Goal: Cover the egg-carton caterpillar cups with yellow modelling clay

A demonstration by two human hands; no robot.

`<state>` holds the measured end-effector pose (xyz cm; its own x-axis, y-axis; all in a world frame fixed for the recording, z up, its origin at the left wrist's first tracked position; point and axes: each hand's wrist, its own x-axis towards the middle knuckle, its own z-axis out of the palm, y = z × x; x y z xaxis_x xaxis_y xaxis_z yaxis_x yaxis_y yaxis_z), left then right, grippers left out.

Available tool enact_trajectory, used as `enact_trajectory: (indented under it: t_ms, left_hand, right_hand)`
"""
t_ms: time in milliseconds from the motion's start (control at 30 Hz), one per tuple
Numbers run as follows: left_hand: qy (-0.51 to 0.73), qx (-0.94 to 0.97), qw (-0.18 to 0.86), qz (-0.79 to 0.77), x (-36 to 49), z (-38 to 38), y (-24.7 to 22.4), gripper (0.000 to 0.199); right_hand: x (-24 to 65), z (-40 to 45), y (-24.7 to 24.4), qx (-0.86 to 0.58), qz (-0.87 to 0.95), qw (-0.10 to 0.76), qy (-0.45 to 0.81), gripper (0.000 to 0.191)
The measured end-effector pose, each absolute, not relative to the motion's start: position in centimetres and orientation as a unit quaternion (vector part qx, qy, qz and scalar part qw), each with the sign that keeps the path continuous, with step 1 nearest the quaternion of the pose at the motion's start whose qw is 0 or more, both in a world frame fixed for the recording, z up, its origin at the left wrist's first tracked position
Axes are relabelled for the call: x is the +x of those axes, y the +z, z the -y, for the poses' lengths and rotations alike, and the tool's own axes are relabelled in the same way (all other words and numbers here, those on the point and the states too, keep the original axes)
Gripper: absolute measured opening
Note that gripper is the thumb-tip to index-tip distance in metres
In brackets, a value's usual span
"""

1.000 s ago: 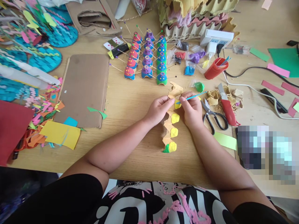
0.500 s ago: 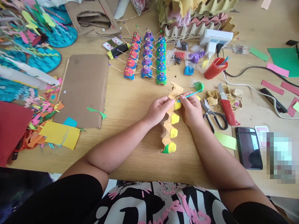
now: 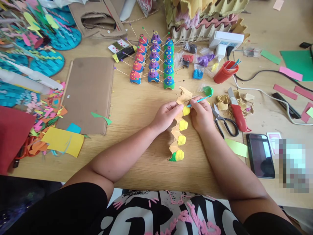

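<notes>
My left hand [image 3: 166, 117] is closed on a strip of egg carton [image 3: 175, 133], gripping it near its upper part. Yellow clay caps several of the strip's bumps, and green clay covers part of the end closest to me. In my right hand [image 3: 202, 115] a thin blue stick [image 3: 201, 100] is pinched, its inner tip at or near the topmost yellow patch; whether it touches I cannot tell. Just beyond that hand lies a lump of green clay [image 3: 208, 91] on a clear wrapper.
Painted egg-carton caterpillars [image 3: 153, 62] stand in rows ahead. Scissors [image 3: 223, 120], a red-handled knife [image 3: 236, 109] and a phone [image 3: 260, 155] lie to the right. A red cup [image 3: 226, 71] stands near a power strip [image 3: 226, 40]. Cardboard [image 3: 88, 94] and paper scraps [image 3: 49, 122] lie left.
My right hand has shifted slightly to the right, and the blue stick's inner tip has moved a little with it. The left hand and the strip stay almost where they were.
</notes>
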<state>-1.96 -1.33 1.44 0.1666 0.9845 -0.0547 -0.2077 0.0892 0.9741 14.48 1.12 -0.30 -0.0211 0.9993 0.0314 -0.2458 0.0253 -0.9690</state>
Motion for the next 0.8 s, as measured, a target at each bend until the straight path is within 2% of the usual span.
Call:
enact_trajectory:
  t_ms: [300,800]
  left_hand:
    - [0.49,0.472,0.605,-0.414,-2.0,1.3,1.3,0.04]
    - [0.488,0.467,0.612,-0.411,-2.0,1.3,1.3,0.04]
  right_hand:
    - [14.1,-1.0,0.0,-0.43,0.428,0.56,0.563,0.052]
    - [13.8,-0.6,1.3,-0.433,0.367,0.56,0.604,0.048]
